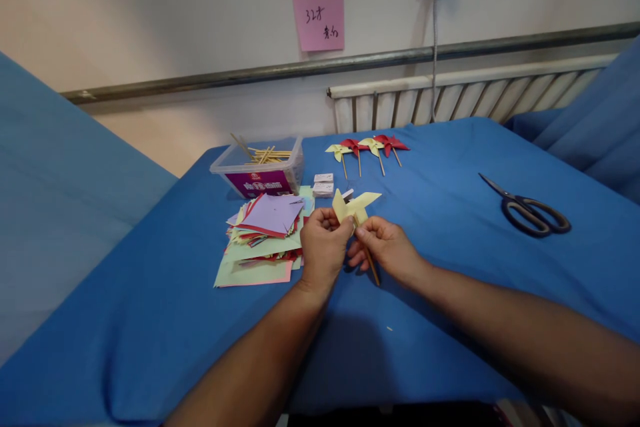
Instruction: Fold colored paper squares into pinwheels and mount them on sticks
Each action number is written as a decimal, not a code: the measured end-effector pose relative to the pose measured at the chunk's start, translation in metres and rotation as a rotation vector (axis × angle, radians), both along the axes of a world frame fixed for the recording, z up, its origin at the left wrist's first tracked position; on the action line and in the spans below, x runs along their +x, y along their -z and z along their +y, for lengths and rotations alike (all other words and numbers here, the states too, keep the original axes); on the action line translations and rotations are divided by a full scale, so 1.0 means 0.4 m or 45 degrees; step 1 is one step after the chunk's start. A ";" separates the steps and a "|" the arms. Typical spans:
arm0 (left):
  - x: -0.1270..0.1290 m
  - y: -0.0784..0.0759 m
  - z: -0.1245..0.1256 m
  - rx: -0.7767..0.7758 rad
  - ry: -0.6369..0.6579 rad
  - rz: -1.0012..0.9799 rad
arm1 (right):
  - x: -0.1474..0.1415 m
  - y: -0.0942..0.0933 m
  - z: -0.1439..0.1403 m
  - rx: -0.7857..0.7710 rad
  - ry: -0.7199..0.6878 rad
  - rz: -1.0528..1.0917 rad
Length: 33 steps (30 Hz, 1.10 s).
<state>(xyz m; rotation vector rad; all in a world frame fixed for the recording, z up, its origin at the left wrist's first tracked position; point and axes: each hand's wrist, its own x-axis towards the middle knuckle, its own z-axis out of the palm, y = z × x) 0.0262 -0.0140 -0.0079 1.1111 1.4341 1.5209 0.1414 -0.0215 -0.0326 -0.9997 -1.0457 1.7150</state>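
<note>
A pale yellow paper pinwheel [356,204] on a thin wooden stick [371,268] is held above the blue table [440,267], near its middle. My left hand [324,247] pinches the folded paper from the left. My right hand [384,247] grips the stick just under the paper, and the stick slants down toward me. Both hands touch the same pinwheel.
A stack of coloured paper squares [263,233] lies left of my hands. Behind it stands a clear plastic box of wooden sticks [260,165]. Two small white boxes [323,185], several finished pinwheels [367,147] and black scissors [527,208] also rest on the table.
</note>
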 end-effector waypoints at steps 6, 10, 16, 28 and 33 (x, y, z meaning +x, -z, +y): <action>0.002 -0.003 -0.003 0.035 -0.006 0.033 | 0.000 0.001 0.003 0.003 -0.005 -0.016; 0.003 -0.002 -0.004 0.031 0.027 -0.005 | -0.001 0.002 0.006 0.006 -0.002 -0.020; 0.002 -0.001 -0.004 0.039 0.055 -0.046 | 0.004 -0.006 0.009 0.004 -0.029 -0.009; -0.001 -0.012 -0.004 0.003 0.154 -0.130 | -0.001 0.003 0.015 0.054 0.049 -0.052; -0.005 -0.008 -0.001 -0.044 0.212 -0.150 | -0.006 0.015 0.015 0.132 0.140 -0.106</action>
